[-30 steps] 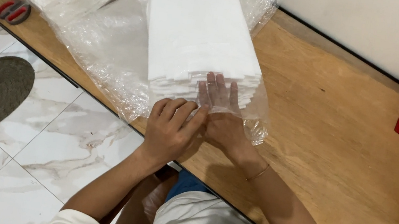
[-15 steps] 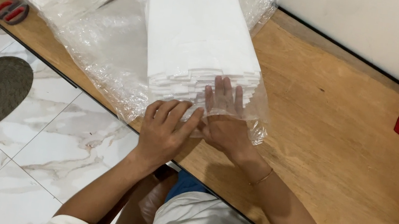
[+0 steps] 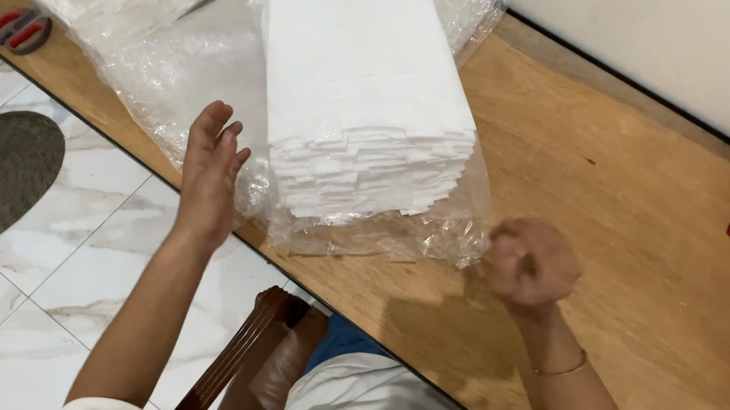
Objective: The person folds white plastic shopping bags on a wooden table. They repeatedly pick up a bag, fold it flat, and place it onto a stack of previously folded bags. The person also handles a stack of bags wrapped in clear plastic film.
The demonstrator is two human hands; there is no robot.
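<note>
We have a single view, from a camera worn on the person's head, looking steeply down and forward over the wooden table [image 3: 629, 223] toward the wall. It sits close: our own lap and forearms fill the lower edge, the left hand [image 3: 210, 169] and right hand [image 3: 532, 262] lie mid-frame, and the tiled floor [image 3: 21, 280] shows at left. No second view overlaps it.

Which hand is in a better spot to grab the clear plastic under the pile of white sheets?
Probably the left hand. It is open, fingers spread, right at the clear plastic wrap beside the stack of white sheets. The right hand is curled into a blurred fist just off the wrap's corner.
</note>
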